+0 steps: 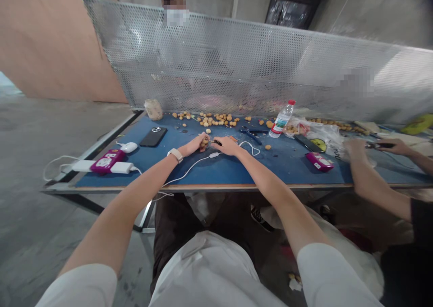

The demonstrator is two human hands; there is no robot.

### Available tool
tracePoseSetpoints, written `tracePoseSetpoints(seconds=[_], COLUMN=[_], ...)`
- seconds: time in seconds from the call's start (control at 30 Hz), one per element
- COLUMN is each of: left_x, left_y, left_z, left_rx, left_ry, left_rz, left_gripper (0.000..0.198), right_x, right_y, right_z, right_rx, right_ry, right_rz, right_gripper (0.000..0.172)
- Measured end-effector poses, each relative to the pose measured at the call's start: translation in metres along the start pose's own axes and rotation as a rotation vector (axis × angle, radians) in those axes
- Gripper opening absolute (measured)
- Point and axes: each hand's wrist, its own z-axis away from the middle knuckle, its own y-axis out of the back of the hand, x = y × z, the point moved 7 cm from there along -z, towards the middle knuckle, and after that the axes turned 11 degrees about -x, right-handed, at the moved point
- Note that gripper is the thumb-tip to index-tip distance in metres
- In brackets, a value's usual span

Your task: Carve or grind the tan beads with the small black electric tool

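Observation:
My left hand (197,143) is closed on a small bunch of longans (203,145), round tan fruits whose lower part shows a reddish patch. My right hand (226,146) grips a small dark-handled tool (217,141), apparently snips. Its metal tip reaches left to the fruit in my left hand. The fingers of the right hand partly cover the tool, so I cannot tell whether its blades are apart. Just beyond my hands, many loose longans (219,119) lie strewn along the back of the blue table (233,171).
A white cable (189,168) runs under my wrists. A phone (153,137), power strip (123,167) and purple tissue pack (108,159) lie left. Right are blue-handled pliers (253,135), a water bottle (282,119) and a co-worker's hands (394,146). A perforated metal screen (237,67) stands behind.

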Motion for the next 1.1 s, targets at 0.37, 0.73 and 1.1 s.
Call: tracePoseSetpoints(seconds=[0.37, 0.73, 1.1], left_x=[-0.0024, -0.0056, -0.0054], left_y=[0.0011, 0.0026, 0.0009], left_z=[-0.0007, -0.001, -0.0013], left_rx=[0.005, -0.036, -0.04], left_ry=[0.034, -0.034, -0.013], left_rz=[-0.026, -0.051, -0.016], left_gripper=[0.043, 0.04, 0.04], right_x=[0.0068, 0.0101, 0.0087], right_y=[-0.0005, -0.0009, -0.001], right_z=[-0.0014, -0.0027, -0.0008], right_rx=[0.015, 0.016, 0.036], right_ry=[0.023, 0.021, 0.048], right_rz=[-0.091, -0.129, -0.145], right_gripper=[0.052, 0.054, 0.054])
